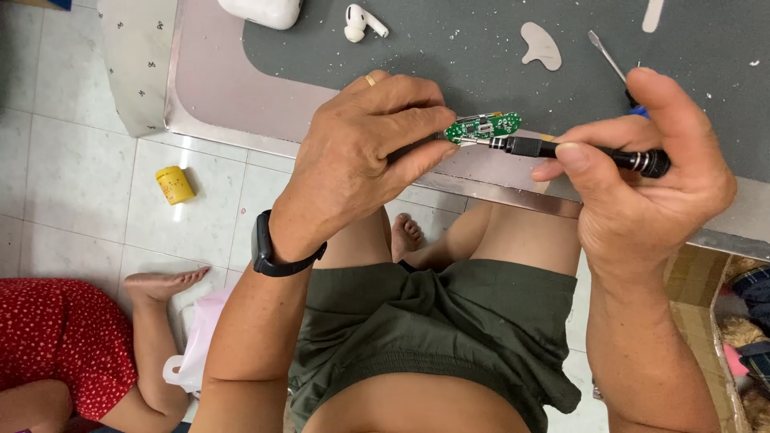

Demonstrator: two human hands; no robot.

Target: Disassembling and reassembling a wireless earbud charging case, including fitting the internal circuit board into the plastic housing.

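- Left hand (365, 152): fingers pinched on a small green circuit board (484, 127), held above the near edge of the workbench (216, 88).
- Right hand (642, 172): fingers wrapped around a black precision screwdriver (589, 152); its tip meets the board's lower edge.
- Grey work mat (449, 56): carries a white earbud (357, 22), a white charging case (265, 11), a pale pick (541, 45) and a second screwdriver (607, 56).
- Floor: a yellow jar (174, 184) beside another person's bare foot (160, 283).
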